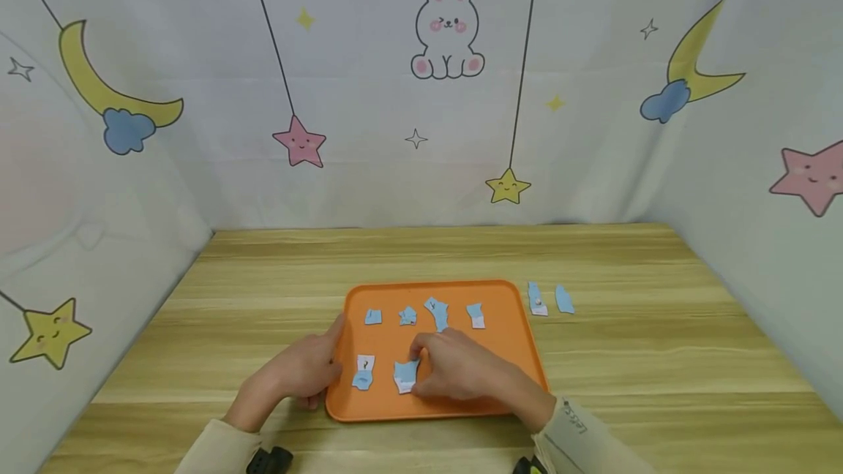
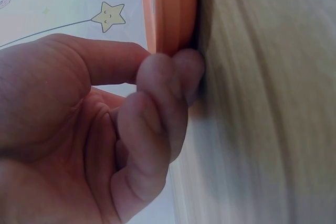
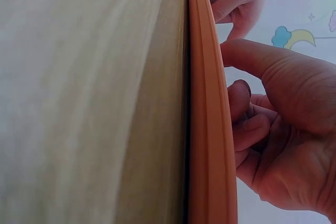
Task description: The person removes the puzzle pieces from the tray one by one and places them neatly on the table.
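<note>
A torn-looking blue paper piece (image 1: 405,375) with a pale strip along its lower edge lies in the front row of an orange tray (image 1: 500,313), a little left of the tray's middle. The right hand (image 1: 457,366) is at its right edge, thumb and forefinger standing apart, the forefinger near the upper corner and the thumb near the lower one; whether they pinch the paper I cannot tell. In the right wrist view the other fingers of this hand curl in toward the palm.

The tray holds six pieces in all. Left of the first, and apart from it, lies a pale-topped piece (image 1: 363,373) with a blue lower part. The back row has four, spaced out from left to right: a small squarish piece (image 1: 373,317), a jagged piece (image 1: 407,315), a long tilted piece (image 1: 437,311) whose lower end reaches the right hand, and a piece with a pale foot (image 1: 476,316).

The left hand (image 1: 308,364) grips the tray's left rim, its forefinger laid along the edge.

Outside the tray, just beyond its right rim, a narrow strip (image 1: 537,299) and a pointed blue piece (image 1: 564,299) lie side by side on the wood-grain tabletop (image 1: 263,269). Behind hangs a white cloth (image 1: 369,79) printed with stars, moons and a rabbit
</note>
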Motion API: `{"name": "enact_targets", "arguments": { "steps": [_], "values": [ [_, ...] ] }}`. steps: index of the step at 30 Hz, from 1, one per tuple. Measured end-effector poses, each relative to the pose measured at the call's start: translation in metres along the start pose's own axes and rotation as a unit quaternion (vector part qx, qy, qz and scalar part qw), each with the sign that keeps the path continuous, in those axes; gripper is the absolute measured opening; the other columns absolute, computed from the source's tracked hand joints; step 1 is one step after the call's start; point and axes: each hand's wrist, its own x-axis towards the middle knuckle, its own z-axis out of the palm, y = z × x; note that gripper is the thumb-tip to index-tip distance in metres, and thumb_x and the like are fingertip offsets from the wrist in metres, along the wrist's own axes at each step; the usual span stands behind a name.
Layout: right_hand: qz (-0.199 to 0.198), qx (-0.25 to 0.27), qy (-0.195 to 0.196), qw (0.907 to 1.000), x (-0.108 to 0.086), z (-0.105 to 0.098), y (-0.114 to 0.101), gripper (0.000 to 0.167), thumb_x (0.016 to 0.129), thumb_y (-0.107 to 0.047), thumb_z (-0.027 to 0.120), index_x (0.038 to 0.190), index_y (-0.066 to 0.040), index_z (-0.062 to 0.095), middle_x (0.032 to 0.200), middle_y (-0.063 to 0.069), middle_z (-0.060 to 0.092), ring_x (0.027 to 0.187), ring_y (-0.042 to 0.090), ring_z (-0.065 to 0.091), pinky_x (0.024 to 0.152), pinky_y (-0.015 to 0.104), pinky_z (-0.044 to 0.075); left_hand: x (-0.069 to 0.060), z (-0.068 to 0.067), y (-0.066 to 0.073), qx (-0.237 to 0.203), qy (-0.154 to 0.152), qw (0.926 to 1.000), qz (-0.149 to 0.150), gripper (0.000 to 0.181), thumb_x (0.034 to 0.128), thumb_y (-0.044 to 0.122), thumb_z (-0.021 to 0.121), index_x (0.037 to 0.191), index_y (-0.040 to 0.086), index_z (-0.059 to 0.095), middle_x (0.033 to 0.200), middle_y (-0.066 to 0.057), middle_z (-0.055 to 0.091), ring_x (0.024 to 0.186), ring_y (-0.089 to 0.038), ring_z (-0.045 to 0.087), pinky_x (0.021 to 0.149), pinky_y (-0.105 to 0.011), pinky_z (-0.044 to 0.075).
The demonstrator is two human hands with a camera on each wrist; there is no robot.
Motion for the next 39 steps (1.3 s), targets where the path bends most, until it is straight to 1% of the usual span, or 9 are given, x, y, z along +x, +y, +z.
{"name": "enact_targets", "arguments": {
  "steps": [3, 8, 13, 15, 19, 23, 27, 30, 39],
  "values": [
    [-0.005, -0.003, 0.000, 1.0000, -0.002, -0.003, 0.001, 0.038, 0.087, -0.031, 0.085, 0.118, -0.015, 0.073, 0.056, -0.010, 0.053, 0.070, 0.006, 0.050, 0.084, 0.028, 0.049, -0.002, 0.000, 0.002, 0.002, 0.006, 1.0000, -0.007, 0.081, 0.0993, 0.000, 0.051, 0.168, -0.003, 0.008, 0.055, -0.009, 0.062, 0.038, -0.014, 0.054, 0.039, -0.030, 0.049],
    [-0.008, 0.014, -0.001, 0.9999, -0.005, -0.008, 0.003, 0.037, 0.086, -0.030, 0.086, 0.117, -0.015, 0.073, 0.054, -0.009, 0.053, 0.059, 0.008, 0.050, 0.063, 0.024, 0.045, -0.001, 0.001, -0.001, 0.004, 0.005, 1.0000, -0.007, 0.081, 0.0994, 0.000, 0.051, 0.168, -0.003, 0.008, 0.056, -0.009, 0.062, 0.038, -0.013, 0.054, 0.039, -0.029, 0.048],
    [0.009, 0.025, 0.002, 0.9996, -0.010, -0.012, 0.008, 0.035, 0.084, -0.031, 0.087, 0.113, -0.018, 0.072, 0.055, -0.008, 0.056, 0.084, 0.012, 0.058, 0.072, 0.026, 0.047, -0.002, 0.001, -0.003, 0.004, 0.005, 1.0000, 0.003, 0.082, 0.0983, 0.000, 0.051, 0.168, -0.005, 0.008, 0.055, -0.008, 0.062, 0.038, -0.013, 0.054, 0.040, -0.029, 0.048],
    [0.004, 0.034, 0.001, 0.9994, -0.011, -0.013, 0.011, 0.034, 0.085, -0.029, 0.088, 0.112, -0.017, 0.072, 0.054, -0.009, 0.054, 0.078, 0.011, 0.058, 0.072, 0.026, 0.046, -0.002, 0.000, -0.003, 0.002, 0.005, 1.0000, 0.004, 0.082, 0.0979, 0.000, 0.051, 0.168, -0.004, 0.008, 0.055, -0.008, 0.062, 0.038, -0.013, 0.055, 0.039, -0.029, 0.048],
    [-0.016, 0.049, 0.000, 0.9987, -0.012, -0.016, 0.018, 0.032, 0.085, -0.025, 0.087, 0.111, -0.013, 0.071, 0.052, -0.010, 0.052, 0.049, 0.006, 0.050, 0.071, 0.026, 0.047, -0.003, 0.000, -0.003, 0.002, 0.004, 1.0000, 0.003, 0.081, 0.0983, 0.000, 0.050, 0.168, -0.004, 0.008, 0.055, -0.009, 0.062, 0.038, -0.013, 0.055, 0.039, -0.029, 0.048],
    [-0.019, 0.058, 0.003, 0.9982, -0.016, -0.017, 0.024, 0.032, 0.085, -0.024, 0.087, 0.111, -0.013, 0.071, 0.054, -0.011, 0.054, 0.049, 0.004, 0.051, 0.072, 0.025, 0.047, 0.002, 0.002, -0.011, -0.003, 0.000, 1.0000, 0.006, 0.081, 0.0988, 0.002, 0.050, 0.169, -0.002, 0.008, 0.054, -0.009, 0.063, 0.037, -0.014, 0.056, 0.038, -0.031, 0.049],
    [-0.021, 0.082, 0.002, 0.9964, -0.019, -0.018, 0.031, 0.033, 0.086, -0.020, 0.086, 0.114, -0.011, 0.071, 0.054, -0.009, 0.054, 0.047, 0.005, 0.050, 0.054, 0.021, 0.042, 0.005, 0.001, -0.017, -0.004, -0.016, 0.9997, 0.016, 0.082, 0.0990, 0.004, 0.049, 0.168, -0.003, 0.005, 0.054, -0.007, 0.063, 0.038, -0.014, 0.058, 0.038, -0.031, 0.049],
    [-0.014, 0.095, -0.001, 0.9954, -0.022, -0.019, 0.035, 0.033, 0.087, -0.018, 0.085, 0.116, -0.010, 0.071, 0.053, -0.008, 0.054, 0.046, 0.007, 0.050, 0.051, 0.021, 0.042, 0.003, -0.001, -0.013, -0.003, -0.022, 0.9996, 0.017, 0.082, 0.0990, 0.003, 0.048, 0.167, -0.006, 0.004, 0.053, -0.007, 0.062, 0.038, -0.013, 0.057, 0.038, -0.029, 0.048],
    [-0.004, 0.116, 0.000, 0.9933, -0.029, -0.027, 0.047, 0.030, 0.086, -0.017, 0.085, 0.112, -0.013, 0.070, 0.053, -0.007, 0.054, 0.043, 0.010, 0.053, 0.053, 0.023, 0.045, 0.004, 0.000, -0.014, -0.005, -0.017, 0.9996, 0.021, 0.083, 0.0986, 0.003, 0.049, 0.168, -0.004, 0.004, 0.054, -0.008, 0.062, 0.038, -0.015, 0.057, 0.038, -0.030, 0.048]
  ]
}}
